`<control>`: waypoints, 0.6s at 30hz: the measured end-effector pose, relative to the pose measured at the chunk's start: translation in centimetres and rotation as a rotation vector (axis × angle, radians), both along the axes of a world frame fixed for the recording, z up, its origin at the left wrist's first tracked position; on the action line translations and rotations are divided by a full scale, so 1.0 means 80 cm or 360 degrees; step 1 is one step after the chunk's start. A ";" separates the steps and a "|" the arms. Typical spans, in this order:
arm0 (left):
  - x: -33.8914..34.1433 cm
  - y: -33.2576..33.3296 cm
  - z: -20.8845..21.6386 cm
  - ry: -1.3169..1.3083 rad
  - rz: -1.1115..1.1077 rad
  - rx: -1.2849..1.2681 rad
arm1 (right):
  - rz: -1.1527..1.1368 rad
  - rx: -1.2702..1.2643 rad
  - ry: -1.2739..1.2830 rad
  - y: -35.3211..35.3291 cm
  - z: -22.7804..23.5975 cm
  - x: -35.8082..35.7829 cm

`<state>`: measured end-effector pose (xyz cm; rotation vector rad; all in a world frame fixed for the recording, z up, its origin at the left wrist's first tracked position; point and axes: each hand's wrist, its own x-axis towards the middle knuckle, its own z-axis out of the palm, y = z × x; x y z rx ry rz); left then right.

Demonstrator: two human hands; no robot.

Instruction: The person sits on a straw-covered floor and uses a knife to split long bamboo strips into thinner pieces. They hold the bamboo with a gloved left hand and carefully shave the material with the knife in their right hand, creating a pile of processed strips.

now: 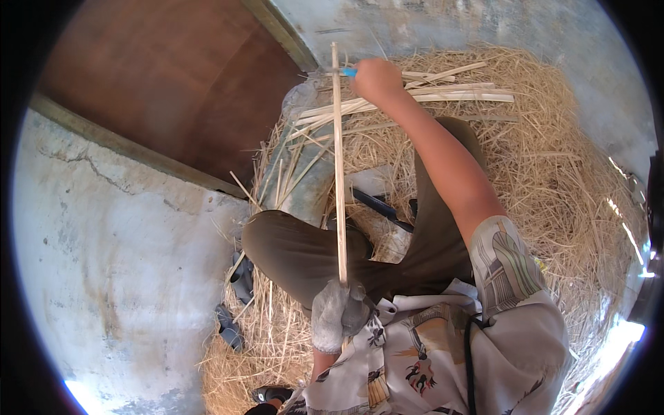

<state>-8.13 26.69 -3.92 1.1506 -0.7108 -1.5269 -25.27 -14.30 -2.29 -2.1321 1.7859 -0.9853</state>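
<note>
A long pale wooden strip (pixel 339 159), looking like split bamboo, stands out straight ahead of my body. My left hand (pixel 337 315), in a grey-white work glove, is closed around its near end by my lap. Far out, my bare right hand (pixel 378 79) is a fist around a blue-handled knife (pixel 350 72). The knife's blade, small and hard to make out, lies across the strip close to its far end. Beyond my knees, several more pale strips (pixel 477 95) lie loosely crossed on the shavings, just under my right forearm.
Curly shavings (pixel 539 159) cover the floor around my crossed legs. A long black object (pixel 379 206) lies between my legs. Dark shoes (pixel 229 328) sit along the left wall (pixel 111 263). A brown panel (pixel 173 83) in a wooden frame stands at the far left.
</note>
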 end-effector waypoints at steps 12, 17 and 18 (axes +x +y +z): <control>0.014 0.052 -0.024 -0.0825 -0.0299 -0.0006 | -0.0651 0.0325 -0.0336 -0.056 -0.032 -0.090; 0.039 0.049 -0.040 -0.0394 0.0197 0.0221 | -0.0504 0.0484 -0.1546 -0.105 -0.059 -0.133; 0.038 0.049 -0.040 -0.0405 0.0266 0.0224 | -0.0256 0.0562 -0.1861 -0.084 -0.054 -0.103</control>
